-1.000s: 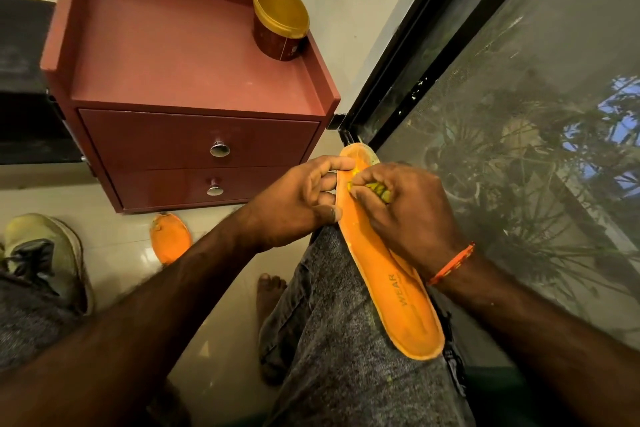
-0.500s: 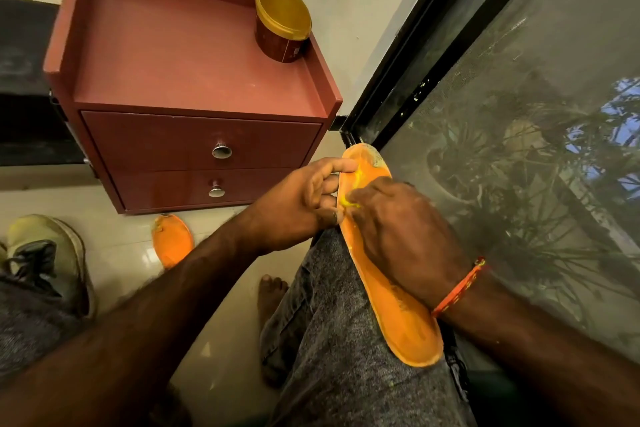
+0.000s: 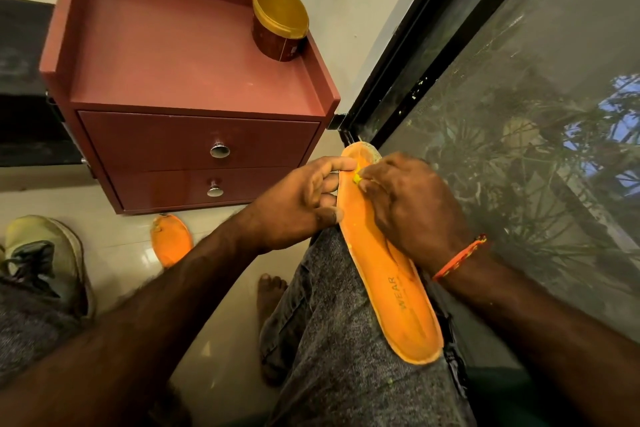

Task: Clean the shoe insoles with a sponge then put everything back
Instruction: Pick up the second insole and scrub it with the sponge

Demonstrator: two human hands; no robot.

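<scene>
Your right hand (image 3: 412, 208) has its fingers (image 3: 372, 180) curled round a small yellow sponge (image 3: 356, 178), pressed onto the insole (image 3: 384, 263) near its toe. Your left hand (image 3: 298, 204) pinches the insole's left edge, thumb on top. The insole lies along your right thigh (image 3: 339, 340); it looks light and bendy, so keep hold by the edge and rub gently. The window (image 3: 519, 149) stands just beside your right wrist; open room lies to the left, over the floor (image 3: 221, 333), where the second insole (image 3: 171, 243) and a shoe (image 3: 45, 253) wait near the cabinet (image 3: 194, 97).
</scene>
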